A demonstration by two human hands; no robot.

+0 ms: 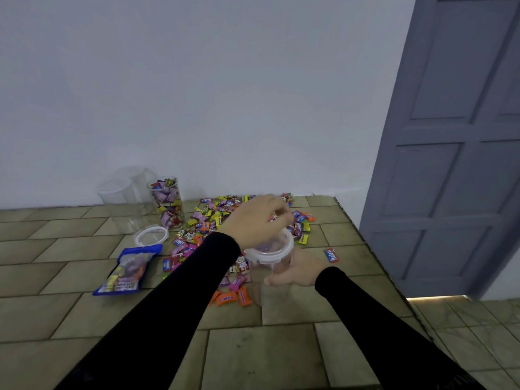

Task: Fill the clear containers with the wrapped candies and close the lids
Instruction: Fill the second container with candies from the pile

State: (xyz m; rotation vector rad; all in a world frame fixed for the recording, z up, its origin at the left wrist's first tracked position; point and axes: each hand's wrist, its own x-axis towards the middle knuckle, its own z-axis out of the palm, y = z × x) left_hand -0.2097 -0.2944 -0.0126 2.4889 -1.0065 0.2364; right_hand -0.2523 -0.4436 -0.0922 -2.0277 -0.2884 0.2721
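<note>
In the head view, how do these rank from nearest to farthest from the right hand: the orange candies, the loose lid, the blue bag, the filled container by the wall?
From the right hand:
1. Orange candies, just to its left on the floor.
2. Loose lid, farther left, beyond the pile.
3. Blue bag and filled container: too close to call, bag at far left, container by the wall.

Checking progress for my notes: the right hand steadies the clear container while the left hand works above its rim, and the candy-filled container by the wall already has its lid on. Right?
Not quite. In the head view the candy-filled container by the wall is open, with no lid on it; a loose lid lies on the tiles in front. The rest stands: right hand steadies the clear container, left hand above its rim.
</note>
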